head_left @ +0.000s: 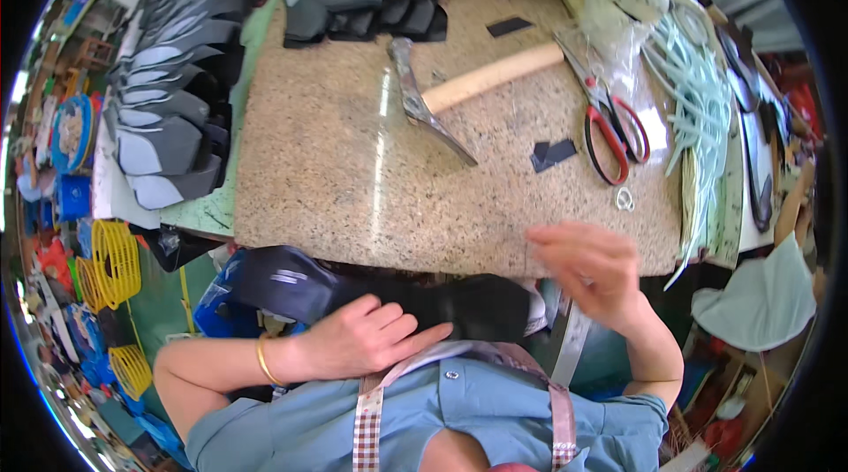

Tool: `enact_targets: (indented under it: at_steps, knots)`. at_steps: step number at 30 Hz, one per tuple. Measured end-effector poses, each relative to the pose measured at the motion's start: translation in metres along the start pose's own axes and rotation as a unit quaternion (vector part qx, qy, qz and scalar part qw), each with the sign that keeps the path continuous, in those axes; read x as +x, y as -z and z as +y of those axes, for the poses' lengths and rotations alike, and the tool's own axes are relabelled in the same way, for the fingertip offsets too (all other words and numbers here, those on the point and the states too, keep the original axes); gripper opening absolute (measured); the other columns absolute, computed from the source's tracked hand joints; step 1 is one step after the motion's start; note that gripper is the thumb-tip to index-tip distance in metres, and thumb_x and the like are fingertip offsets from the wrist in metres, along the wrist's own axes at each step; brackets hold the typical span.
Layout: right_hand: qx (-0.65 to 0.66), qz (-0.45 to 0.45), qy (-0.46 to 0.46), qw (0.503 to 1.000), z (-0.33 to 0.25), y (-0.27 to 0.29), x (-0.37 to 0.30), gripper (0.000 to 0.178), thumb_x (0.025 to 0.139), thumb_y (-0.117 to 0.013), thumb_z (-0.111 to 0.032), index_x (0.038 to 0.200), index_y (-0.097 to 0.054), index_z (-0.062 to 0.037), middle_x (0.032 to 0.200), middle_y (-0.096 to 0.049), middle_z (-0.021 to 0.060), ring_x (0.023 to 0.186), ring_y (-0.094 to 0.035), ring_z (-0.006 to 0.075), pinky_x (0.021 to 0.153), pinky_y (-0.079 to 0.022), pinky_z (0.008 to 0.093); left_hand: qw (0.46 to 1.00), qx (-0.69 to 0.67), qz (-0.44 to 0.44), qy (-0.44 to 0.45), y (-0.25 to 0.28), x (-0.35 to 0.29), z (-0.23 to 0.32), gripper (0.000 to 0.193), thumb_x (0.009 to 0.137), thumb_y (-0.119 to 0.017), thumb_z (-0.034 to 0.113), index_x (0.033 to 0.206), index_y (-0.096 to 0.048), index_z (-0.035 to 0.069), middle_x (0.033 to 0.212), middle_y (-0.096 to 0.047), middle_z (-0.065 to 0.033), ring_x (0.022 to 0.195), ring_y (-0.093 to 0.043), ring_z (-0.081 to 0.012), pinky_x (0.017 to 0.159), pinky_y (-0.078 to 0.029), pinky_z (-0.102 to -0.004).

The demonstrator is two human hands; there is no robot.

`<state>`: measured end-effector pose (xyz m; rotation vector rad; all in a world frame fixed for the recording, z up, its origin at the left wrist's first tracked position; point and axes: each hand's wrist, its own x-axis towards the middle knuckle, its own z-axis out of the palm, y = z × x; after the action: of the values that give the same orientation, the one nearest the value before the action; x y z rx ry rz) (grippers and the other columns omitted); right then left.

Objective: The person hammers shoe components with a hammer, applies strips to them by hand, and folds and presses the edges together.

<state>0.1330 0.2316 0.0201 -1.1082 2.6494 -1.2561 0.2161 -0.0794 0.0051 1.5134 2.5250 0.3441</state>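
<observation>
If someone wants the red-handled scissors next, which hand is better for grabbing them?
Probably the right hand: it is raised, closer to the scissors, and looks empty, though blurred. The left hand is farther away and rests on the black material.

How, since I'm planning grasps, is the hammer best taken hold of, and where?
Likely mid-length on the handle, from the person's side: it's straight, slim and uncovered there, with the head at one end, scissors by the other.
</observation>
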Motion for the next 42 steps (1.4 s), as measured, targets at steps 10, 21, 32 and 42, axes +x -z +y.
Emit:
enact_targets:
  at_steps: [10, 21, 32, 42]
  knots:
    - [-0.107, 0.24, 0.017, 0.965, 0.055, 0.008, 0.205, 0.02, 0.092, -0.058, -0.013, 0.108, -0.067, -0.0066, 0.098, -0.069, 0.0176, 0.09, -0.066, 0.037, 0.075, -0.052, 0.0402, 0.959, 0.052, 0.269, 0.073, 0.118, 0.071, -0.16, 0.02, 0.087, -0.059, 0.008, 0.105, -0.067, 0.003, 0.087, -0.062, -0.0118, 0.085, -0.059, -0.0293, 0.072, -0.049, -0.0392]
    - [-0.239, 0.133, -0.138, 0.952, 0.108, 0.052, 0.364, 0.034, 0.079, -0.071, -0.039, 0.102, -0.073, -0.0142, 0.092, -0.073, 0.0084, 0.092, -0.068, 0.0277, 0.079, -0.053, 0.0395, 0.882, 0.358, 0.278, 0.13, 0.202, 0.14, -0.361, 0.011, 0.09, -0.06, 0.024, 0.094, -0.065, 0.015, 0.094, -0.057, -0.0017, 0.106, -0.057, -0.0187, 0.098, -0.037, -0.0437]
    - [-0.153, 0.066, -0.081, 0.983, 0.098, 0.058, 0.396, 0.026, 0.073, -0.074, -0.03, 0.087, -0.076, -0.0088, 0.084, -0.073, 0.0114, 0.081, -0.07, 0.0239, 0.075, -0.052, 0.0345, 0.857, 0.401, 0.309, 0.09, 0.208, 0.132, -0.312, 0.008, 0.078, -0.061, 0.011, 0.071, -0.064, 0.009, 0.087, -0.059, -0.0039, 0.085, -0.065, -0.0192, 0.066, -0.058, -0.0326]
    - [-0.356, 0.014, -0.13, 0.925, 0.051, 0.04, 0.4, 0.03, 0.065, -0.077, -0.033, 0.088, -0.077, -0.0141, 0.101, -0.072, 0.0138, 0.1, -0.068, 0.033, 0.086, -0.051, 0.0431, 0.877, 0.34, 0.311, 0.134, 0.177, 0.118, -0.245, 0.016, 0.079, -0.059, 0.003, 0.089, -0.062, -0.009, 0.087, -0.06, -0.0191, 0.067, -0.069, -0.0276, 0.058, -0.057, -0.0347]
